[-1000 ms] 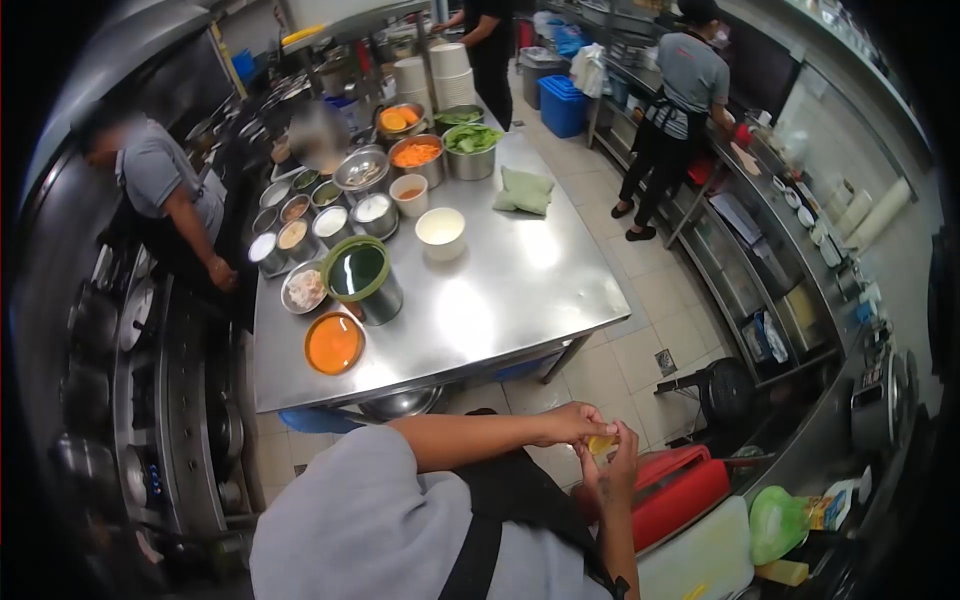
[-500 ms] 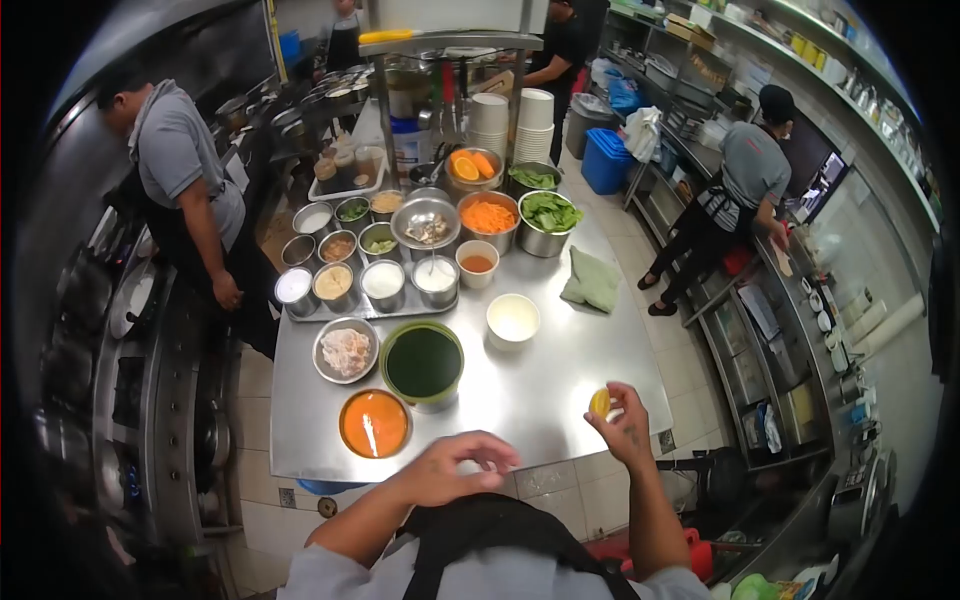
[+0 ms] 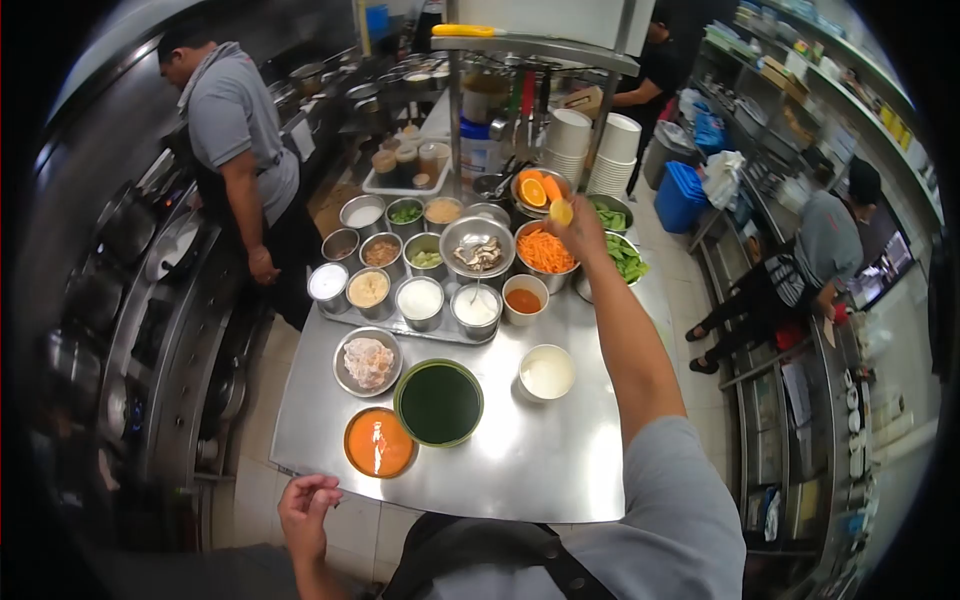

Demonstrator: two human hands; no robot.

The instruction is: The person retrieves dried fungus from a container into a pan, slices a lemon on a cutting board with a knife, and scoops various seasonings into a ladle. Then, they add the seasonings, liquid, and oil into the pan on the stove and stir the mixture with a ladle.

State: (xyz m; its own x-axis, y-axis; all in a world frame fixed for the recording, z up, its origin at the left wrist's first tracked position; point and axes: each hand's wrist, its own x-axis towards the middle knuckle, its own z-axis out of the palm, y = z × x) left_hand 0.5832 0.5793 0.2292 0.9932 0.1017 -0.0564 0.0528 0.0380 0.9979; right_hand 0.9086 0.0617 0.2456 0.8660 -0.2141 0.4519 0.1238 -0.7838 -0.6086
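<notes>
1. The person's right hand point(image 3: 578, 232) reaches over the far part of the steel tabletop point(image 3: 520, 478), arm outstretched. Its grip pinches a yellow piece point(image 3: 561, 212) at the fingertips.
2. In the head view, the yellow piece appears just beside the orange halves point(image 3: 534, 191), which sit in a metal bowl. Directly nearer the camera, shredded carrot point(image 3: 545, 251) fills a metal pot; green leaves point(image 3: 627, 258) show to the right of the forearm.
3. The left hand point(image 3: 306, 508) is near the tabletop's near-left corner, fingers curled inward. From this angle I cannot tell whether that grip is pressed together or slightly apart.
4. Closest to the left hand is a round container of orange liquid point(image 3: 382, 445). Beside it stands a green-rimmed container of dark green liquid point(image 3: 438, 402), and behind the orange liquid a metal dish holds pale pinkish food point(image 3: 369, 362).
5. To the right of the dark green liquid stands a white bowl point(image 3: 546, 390). Farther back is a white tub of reddish-brown sauce point(image 3: 523, 301).
6. Metal pots of white, tan and green ingredients stand in rows on a metal tray point(image 3: 428, 336). A wide metal bowl beside the carrot holds brownish slices point(image 3: 479, 255).
7. Behind the right hand rise stacks of white bowls point(image 3: 616, 165).
8. One co-worker point(image 3: 240, 135) in grey stands at the left by the stoves; another co-worker point(image 3: 820, 245) stands at the counter on the right.
</notes>
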